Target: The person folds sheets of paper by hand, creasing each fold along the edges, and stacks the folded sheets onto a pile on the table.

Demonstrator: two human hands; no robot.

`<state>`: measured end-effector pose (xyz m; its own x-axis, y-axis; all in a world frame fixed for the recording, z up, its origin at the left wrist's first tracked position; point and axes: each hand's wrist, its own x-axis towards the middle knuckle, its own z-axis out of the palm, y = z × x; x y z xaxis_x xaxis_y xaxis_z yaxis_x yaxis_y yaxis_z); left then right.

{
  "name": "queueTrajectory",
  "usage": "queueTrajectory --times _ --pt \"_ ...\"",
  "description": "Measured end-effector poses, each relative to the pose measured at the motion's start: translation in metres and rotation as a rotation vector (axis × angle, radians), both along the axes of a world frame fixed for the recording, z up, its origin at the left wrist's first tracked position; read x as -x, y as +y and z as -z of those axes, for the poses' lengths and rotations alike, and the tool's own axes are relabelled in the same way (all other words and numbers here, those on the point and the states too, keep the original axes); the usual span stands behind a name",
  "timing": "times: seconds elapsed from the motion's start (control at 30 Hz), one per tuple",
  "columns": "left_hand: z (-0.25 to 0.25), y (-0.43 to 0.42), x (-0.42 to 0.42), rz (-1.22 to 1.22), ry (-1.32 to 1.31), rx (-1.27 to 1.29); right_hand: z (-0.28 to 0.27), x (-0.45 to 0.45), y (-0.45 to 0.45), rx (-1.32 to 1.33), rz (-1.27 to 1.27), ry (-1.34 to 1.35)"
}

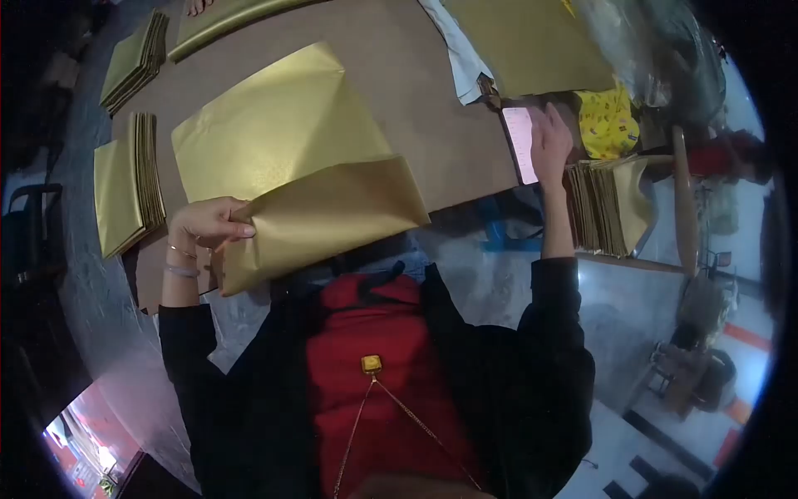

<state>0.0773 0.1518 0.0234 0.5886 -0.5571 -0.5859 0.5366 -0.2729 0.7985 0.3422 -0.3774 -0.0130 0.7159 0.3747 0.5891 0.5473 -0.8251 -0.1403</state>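
Observation:
My left hand (214, 221) pinches the near edge of a large gold paper sheet (249, 137) between thumb and fingers. The sheet's near part is folded up and over, and it hangs past the table's front edge. My right hand (551, 145) lies over the right side of a phone (520, 145) with a lit, pale pink screen. Its fingers are stretched out, pointing away from me. Whether the fingertips touch the screen is hard to see.
Stacks of folded gold paper (133, 187) stand at the left, another stack (603, 204) at the right. Across the brown tabletop (399, 75), another person's hand (199, 7) rests near a gold sheet. A yellow patterned cloth (607, 121) and clear plastic (657, 50) lie at the right.

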Motion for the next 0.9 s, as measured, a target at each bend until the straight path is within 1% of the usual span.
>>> queueTrajectory --times 0.03,0.07,0.1,0.13,0.17,0.2,0.23,0.27,0.3,0.33,0.37,0.4,0.43,0.47,0.5,0.57,0.6,0.63,0.67,0.7,0.73,0.77,0.8,0.87,0.9 --pt "-0.018 -0.009 0.000 -0.008 0.014 -0.026 -0.004 0.002 0.002 0.000 0.000 0.000" --pt "-0.027 -0.014 0.000 -0.014 0.030 -0.053 -0.010 0.006 0.002 -0.104 -0.046 0.035" --pt "-0.018 -0.005 -0.001 0.102 0.086 -0.132 -0.015 0.013 0.004 -0.209 -0.089 0.069" --pt "-0.023 -0.010 -0.002 0.103 0.088 -0.132 -0.017 0.023 0.007 -0.153 -0.131 0.075" --pt "-0.032 -0.018 -0.003 0.219 0.040 -0.202 -0.019 0.034 0.009 -0.096 -0.172 0.086" --pt "-0.037 -0.022 -0.005 0.336 -0.004 -0.271 -0.020 0.040 0.007 0.044 -0.164 0.063" --pt "-0.017 -0.017 -0.002 0.401 -0.310 -0.085 -0.018 0.036 0.007 0.045 -0.163 0.071" --pt "-0.011 -0.017 0.001 0.403 -0.305 -0.079 -0.015 0.032 0.006 0.082 -0.118 0.049" --pt "-0.019 -0.025 0.001 0.321 -0.257 -0.126 -0.011 0.027 0.005 0.115 -0.072 0.026" --pt "-0.024 -0.031 0.001 0.236 -0.212 -0.178 -0.003 0.019 -0.002 0.164 -0.074 0.064" --pt "-0.022 -0.027 0.004 0.159 -0.077 -0.263 0.004 0.015 -0.006 0.160 -0.077 0.057" --pt "-0.011 -0.017 0.009 0.154 -0.087 -0.268 0.008 0.013 -0.007 0.208 -0.074 0.019" --pt "0.002 -0.006 0.010 0.099 -0.029 -0.250 0.010 0.011 -0.007 0.259 -0.072 -0.012" --pt "0.013 0.002 0.013 0.045 0.030 -0.231 0.013 0.013 -0.007 0.230 -0.052 -0.016" --pt "0.012 -0.006 0.016 -0.056 0.054 -0.096 0.012 0.014 -0.010 0.230 -0.053 -0.016" --pt "0.038 0.018 0.023 -0.059 0.056 -0.068 0.009 0.020 -0.026 0.142 -0.036 0.023" --pt "0.048 0.027 0.024 -0.063 0.056 -0.039 0.005 0.026 -0.036 0.016 -0.109 0.081" --pt "-0.002 -0.006 0.017 -0.165 0.096 0.002 0.005 0.037 -0.043 0.018 -0.099 0.084" --pt "0.011 0.003 0.018 -0.155 0.098 0.005 0.004 0.050 -0.050 0.005 -0.122 0.095" --pt "0.033 0.022 0.022 -0.184 0.050 0.098 0.002 0.062 -0.056 -0.008 -0.146 0.105" --pt "0.040 0.027 0.021 -0.217 0.001 0.190 0.005 0.073 -0.062 0.059 -0.134 0.115" --pt "0.042 0.031 0.031 -0.405 -0.125 0.157 0.008 0.081 -0.067 0.059 -0.129 0.113" --pt "0.042 0.034 0.033 -0.400 -0.128 0.157 0.012 0.088 -0.070 0.067 -0.114 0.112" --pt "0.043 0.041 0.038 -0.722 -0.292 0.214 0.018 0.093 -0.074 0.098 -0.092 0.105" --pt "0.035 0.044 0.020 -0.409 -0.240 0.274 0.021 0.096 -0.075 0.098 -0.090 0.108"
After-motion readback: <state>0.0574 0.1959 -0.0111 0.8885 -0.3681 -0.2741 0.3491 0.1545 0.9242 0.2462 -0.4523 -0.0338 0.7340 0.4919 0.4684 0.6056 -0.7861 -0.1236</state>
